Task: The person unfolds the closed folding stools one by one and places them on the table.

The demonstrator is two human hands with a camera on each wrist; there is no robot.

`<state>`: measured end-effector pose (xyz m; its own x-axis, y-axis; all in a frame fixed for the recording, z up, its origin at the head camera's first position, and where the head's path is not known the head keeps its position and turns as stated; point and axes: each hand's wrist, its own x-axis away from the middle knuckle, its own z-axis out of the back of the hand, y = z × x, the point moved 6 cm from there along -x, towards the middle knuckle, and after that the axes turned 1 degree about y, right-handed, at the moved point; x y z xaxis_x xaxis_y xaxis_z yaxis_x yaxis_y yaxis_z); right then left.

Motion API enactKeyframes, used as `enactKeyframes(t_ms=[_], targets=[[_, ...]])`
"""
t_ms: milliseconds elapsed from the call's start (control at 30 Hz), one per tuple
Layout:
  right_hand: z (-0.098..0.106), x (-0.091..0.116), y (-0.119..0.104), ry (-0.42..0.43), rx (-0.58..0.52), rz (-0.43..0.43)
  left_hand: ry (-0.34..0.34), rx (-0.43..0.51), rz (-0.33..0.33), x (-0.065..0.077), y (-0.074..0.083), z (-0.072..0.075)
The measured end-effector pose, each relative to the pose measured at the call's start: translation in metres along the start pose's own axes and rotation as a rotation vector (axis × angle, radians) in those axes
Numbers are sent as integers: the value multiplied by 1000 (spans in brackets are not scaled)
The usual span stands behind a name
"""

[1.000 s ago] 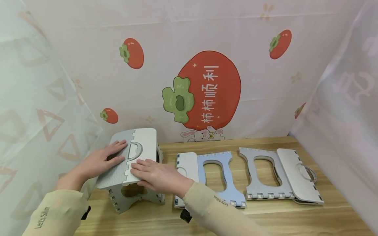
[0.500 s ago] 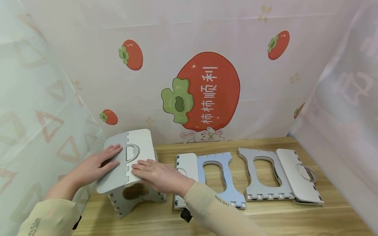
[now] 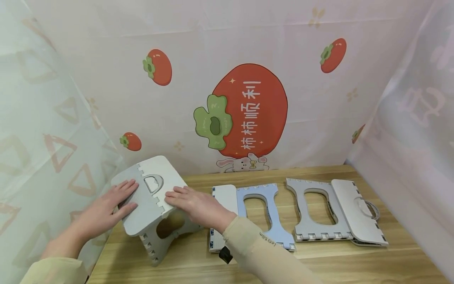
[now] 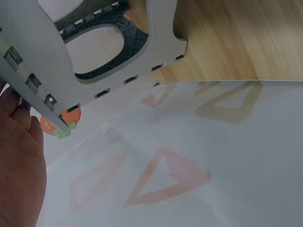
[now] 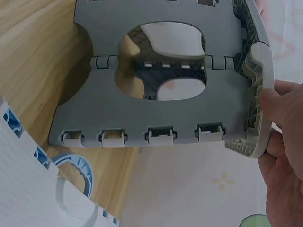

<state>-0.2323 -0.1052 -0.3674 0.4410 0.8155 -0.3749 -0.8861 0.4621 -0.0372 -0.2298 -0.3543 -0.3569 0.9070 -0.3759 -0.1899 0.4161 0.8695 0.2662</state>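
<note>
A grey-and-white folding step stool (image 3: 150, 189) stands unfolded at the left of the table, turned at an angle, with a D-shaped handle (image 3: 154, 184) in its top. My left hand (image 3: 106, 209) rests with spread, extended fingers on the grey half of the top. On the white half, near its right edge, lie the extended fingers of my right hand (image 3: 200, 205). The right wrist view shows the thumb against the rim of the top, above the stool's grey leg panel (image 5: 170, 118). From below, the left wrist view shows a leg panel (image 4: 113, 52) with an oval opening.
Right of the stool, a blue-and-white folded stool (image 3: 257, 213) lies flat, partly under my right forearm. Further right lies a grey folded stool (image 3: 319, 209) with its handle out. A printed cloth (image 3: 305, 130) hangs behind the wooden table (image 3: 340, 264) and along both sides.
The standing stool has turned counterclockwise, its far end swinging left. My left hand has moved slightly left and down with it; the right hand stays on the white half.
</note>
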Motion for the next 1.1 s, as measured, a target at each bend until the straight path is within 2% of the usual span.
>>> enactKeyframes(t_ms=[167,400,767,1100], targets=[[1,0,5,4,2,-29,60,-15,-56,10,2,0],[-1,0,9,6,30,-64,96,-44,-91,19,2,1],[-4,-2,16,-38,0,-137,79,-20,-119,33,5,1],[-2,-5,4,-82,-11,-103,126,-25,-122,33,1,-3]])
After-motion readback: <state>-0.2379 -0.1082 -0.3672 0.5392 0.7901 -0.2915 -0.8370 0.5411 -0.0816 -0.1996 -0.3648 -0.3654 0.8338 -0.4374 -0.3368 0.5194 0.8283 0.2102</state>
